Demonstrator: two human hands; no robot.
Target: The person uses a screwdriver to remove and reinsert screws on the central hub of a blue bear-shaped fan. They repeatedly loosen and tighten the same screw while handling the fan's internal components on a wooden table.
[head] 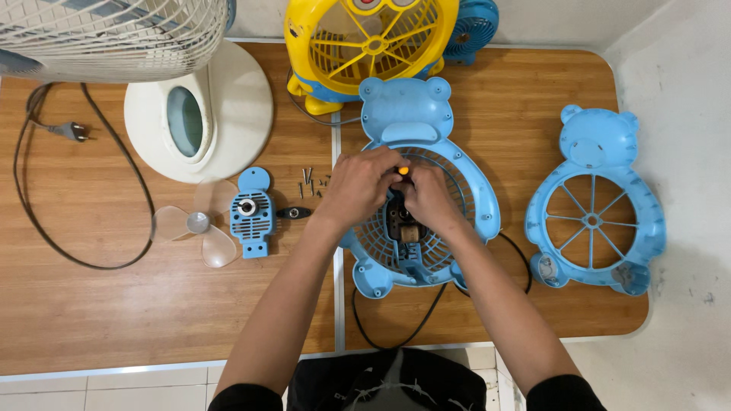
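Observation:
A blue bear-shaped fan housing [417, 122] lies on the wooden table with its round grille facing up. Both hands meet over its centre. My left hand [359, 183] and my right hand [428, 196] grip a screwdriver with an orange-yellow handle tip [403, 170] together. Below the hands the bare motor [403, 227] shows inside the grille. The screwdriver's shaft is hidden by my fingers.
The blue bear-shaped front cover [598, 202] lies at the right. Left of the housing lie loose screws [308, 180], a small black part [293, 213], a blue motor plate [251, 213] and a clear propeller [199, 224]. A white fan base [228, 99], a yellow fan [369, 46] and a black cable [46, 221] stand behind.

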